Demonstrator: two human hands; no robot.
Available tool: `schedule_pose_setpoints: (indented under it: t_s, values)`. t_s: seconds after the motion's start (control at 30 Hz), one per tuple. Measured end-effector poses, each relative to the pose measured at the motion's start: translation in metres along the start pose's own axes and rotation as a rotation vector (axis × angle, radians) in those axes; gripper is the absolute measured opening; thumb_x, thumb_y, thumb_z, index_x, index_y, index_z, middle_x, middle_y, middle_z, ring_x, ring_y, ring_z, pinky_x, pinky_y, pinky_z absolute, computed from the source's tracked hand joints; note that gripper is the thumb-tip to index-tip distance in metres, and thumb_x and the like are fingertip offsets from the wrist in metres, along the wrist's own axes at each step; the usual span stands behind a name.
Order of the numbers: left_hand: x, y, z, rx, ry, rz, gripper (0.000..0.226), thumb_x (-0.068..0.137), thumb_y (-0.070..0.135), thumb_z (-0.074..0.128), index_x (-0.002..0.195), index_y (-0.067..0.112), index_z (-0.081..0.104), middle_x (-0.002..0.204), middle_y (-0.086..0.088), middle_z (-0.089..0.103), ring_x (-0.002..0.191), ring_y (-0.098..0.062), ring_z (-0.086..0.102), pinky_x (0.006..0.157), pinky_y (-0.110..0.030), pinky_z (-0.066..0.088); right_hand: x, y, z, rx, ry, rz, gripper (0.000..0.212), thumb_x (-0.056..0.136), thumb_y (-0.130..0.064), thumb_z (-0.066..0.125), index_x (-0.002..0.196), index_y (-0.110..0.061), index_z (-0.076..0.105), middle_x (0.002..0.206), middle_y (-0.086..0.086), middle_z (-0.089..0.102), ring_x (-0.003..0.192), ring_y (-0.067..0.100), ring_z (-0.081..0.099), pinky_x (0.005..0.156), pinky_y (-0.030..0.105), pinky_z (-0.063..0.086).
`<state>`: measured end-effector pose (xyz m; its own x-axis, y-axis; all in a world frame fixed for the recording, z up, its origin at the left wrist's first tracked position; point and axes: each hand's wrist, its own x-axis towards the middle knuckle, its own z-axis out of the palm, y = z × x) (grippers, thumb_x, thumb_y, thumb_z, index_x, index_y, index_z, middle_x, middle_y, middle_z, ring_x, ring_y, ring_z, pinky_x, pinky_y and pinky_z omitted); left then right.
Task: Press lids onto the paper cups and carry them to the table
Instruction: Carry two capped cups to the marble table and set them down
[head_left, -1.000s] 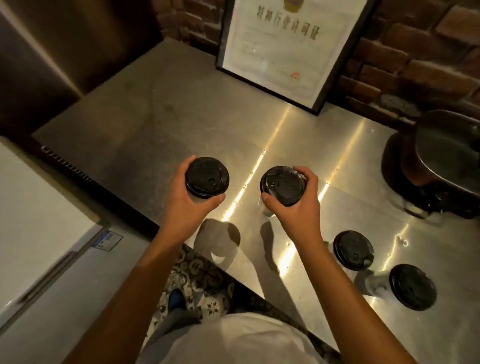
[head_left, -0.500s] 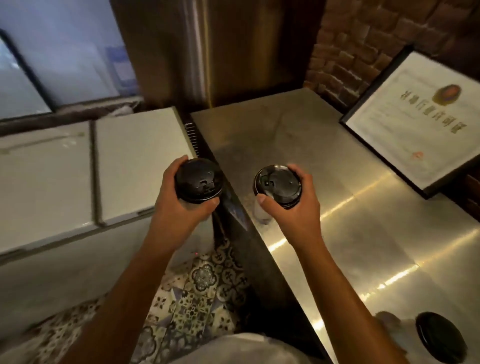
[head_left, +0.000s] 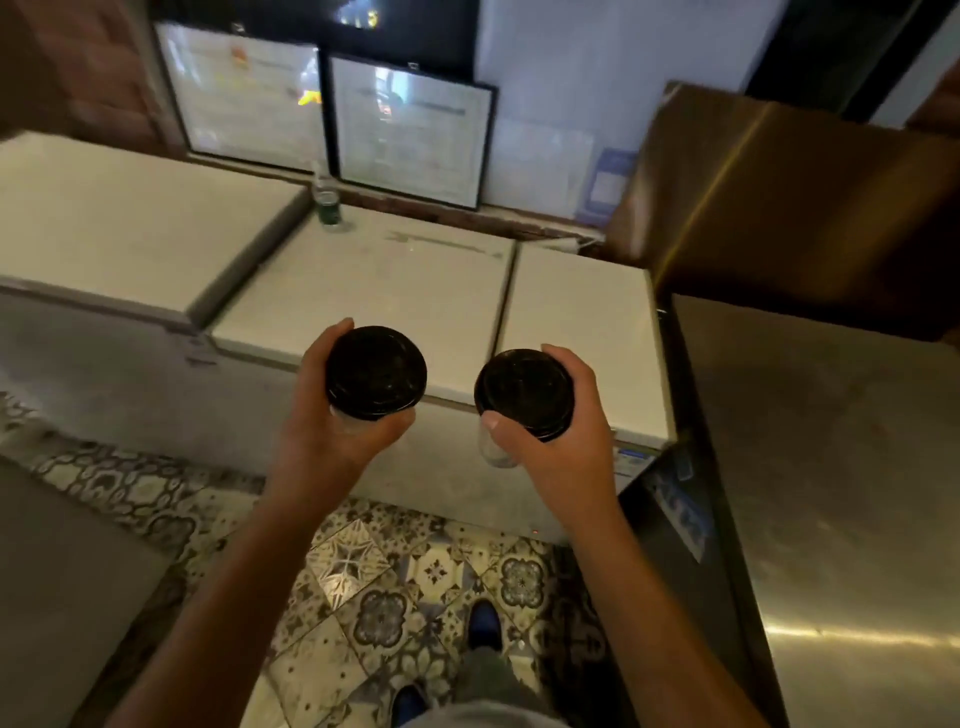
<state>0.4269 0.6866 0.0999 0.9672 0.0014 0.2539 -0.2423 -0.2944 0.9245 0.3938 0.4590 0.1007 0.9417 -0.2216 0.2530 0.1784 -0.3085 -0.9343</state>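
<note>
Far left: pale chest freezers (head_left: 363, 280) stand side by side under framed notices (head_left: 410, 130); a small green bottle (head_left: 328, 200) sits on one freezer top, near the wall.

Left grip: the left hand (head_left: 332, 441) is wrapped round the left cup (head_left: 375, 372), thumb on the near side and fingers curling round the far side just under the black lid; cup upright, carried in the air above the freezer edge.

Right grip: the right hand (head_left: 566, 441) is wrapped round the right cup (head_left: 524, 394) in the same way, thumb pressed to the pale wall below its black lid; upright, carried level with the other, the two cups apart.

Floor: patterned tiles (head_left: 395, 587) below the arms, with blue shoes just in view.

Far right: the steel worktop (head_left: 831, 493) runs along the frame edge; neither cup rests on it.

Stage, as judged: both lids look seated, so these two are on the carrying leg; the table is not in view.

Handling, as judged: paper walls are light and give under a squeeze, and a pressed lid can pop if the rim is pinched; the firm band just below the lid is the sound place to hold. Whether the cups are full cannot be told.
</note>
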Motion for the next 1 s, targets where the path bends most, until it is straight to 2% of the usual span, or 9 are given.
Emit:
schedule_pose_setpoints:
  t_s: [0.1,0.17,0.23,0.43,0.6,0.7,0.77,0.87,1.0]
  values:
    - [-0.007,-0.016,-0.058,-0.039,0.127,-0.049,0.094,0.076,0.017,0.089,0.151,0.033,0.036,0.139,0.013,0.052,0.134,-0.008,0.051,0.113,-0.045,0.046,0.016,-0.014,0.06,0.024,-0.131,-0.026,0.084,0.07,-0.051,0.082,0.144,-0.032,0.047,0.129,-0.03,0.056,0.121,-0.011,0.054,0.093,0.009,0.048]
    - [-0.012,-0.026,-0.096,-0.024,0.224,-0.092,0.092,0.076,0.019,0.089,0.149,0.039,0.037,0.14,0.014,0.055,0.135,-0.009,0.052,0.113,-0.047,0.046,0.024,-0.024,0.102,0.048,-0.211,-0.044,0.085,0.069,-0.05,0.082,0.144,-0.033,0.047,0.13,-0.027,0.057,0.121,-0.01,0.054,0.092,0.008,0.048]
    - [-0.013,-0.036,-0.133,0.029,0.312,-0.124,0.091,0.076,0.019,0.089,0.148,0.042,0.038,0.138,0.021,0.055,0.135,-0.005,0.052,0.113,-0.042,0.045,0.031,-0.031,0.146,0.072,-0.299,-0.052,0.085,0.067,-0.053,0.082,0.143,-0.035,0.047,0.131,-0.024,0.058,0.123,-0.007,0.056,0.093,0.01,0.049]
    - [-0.012,-0.079,-0.242,0.129,0.565,-0.198,0.093,0.073,0.016,0.09,0.15,0.032,0.04,0.14,0.012,0.055,0.134,-0.009,0.053,0.113,-0.037,0.045,0.053,-0.048,0.297,0.126,-0.553,-0.086,0.082,0.064,-0.056,0.08,0.139,-0.04,0.05,0.13,-0.021,0.06,0.119,-0.005,0.059,0.089,0.014,0.053]
    - [0.003,-0.101,-0.339,0.167,0.718,-0.252,0.097,0.065,0.033,0.095,0.145,0.042,0.04,0.137,0.022,0.054,0.126,0.008,0.054,0.111,-0.025,0.043,0.078,-0.078,0.431,0.209,-0.715,-0.134,0.081,0.065,-0.05,0.084,0.138,-0.033,0.053,0.127,-0.023,0.061,0.113,-0.014,0.058,0.085,0.008,0.05]
    - [0.009,-0.108,-0.391,0.199,0.798,-0.286,0.096,0.067,0.026,0.089,0.149,0.034,0.04,0.132,0.037,0.048,0.121,0.018,0.051,0.105,-0.011,0.042,0.087,-0.098,0.504,0.238,-0.81,-0.177,0.078,0.069,-0.037,0.086,0.139,-0.028,0.052,0.125,-0.027,0.059,0.11,-0.018,0.057,0.085,0.008,0.05]
    - [0.011,-0.113,-0.418,0.226,0.862,-0.302,0.095,0.071,0.016,0.089,0.151,0.028,0.038,0.135,0.031,0.048,0.121,0.021,0.049,0.101,-0.004,0.04,0.091,-0.112,0.545,0.258,-0.877,-0.2,0.077,0.071,-0.036,0.086,0.139,-0.027,0.053,0.125,-0.026,0.06,0.111,-0.014,0.059,0.086,0.011,0.052]
    - [0.007,-0.117,-0.45,0.221,0.971,-0.325,0.095,0.072,0.011,0.088,0.151,0.024,0.038,0.132,0.027,0.052,0.12,0.02,0.052,0.1,-0.004,0.04,0.09,-0.136,0.595,0.298,-0.979,-0.229,0.078,0.071,-0.039,0.087,0.14,-0.027,0.052,0.126,-0.021,0.062,0.114,-0.007,0.061,0.088,0.014,0.053]
    - [-0.008,-0.12,-0.487,0.26,1.11,-0.36,0.095,0.067,0.03,0.086,0.149,0.036,0.039,0.133,0.032,0.049,0.122,0.02,0.048,0.101,-0.002,0.038,0.083,-0.163,0.648,0.323,-1.111,-0.285,0.081,0.07,-0.051,0.086,0.141,-0.029,0.052,0.13,-0.012,0.065,0.121,0.007,0.063,0.096,0.029,0.059]
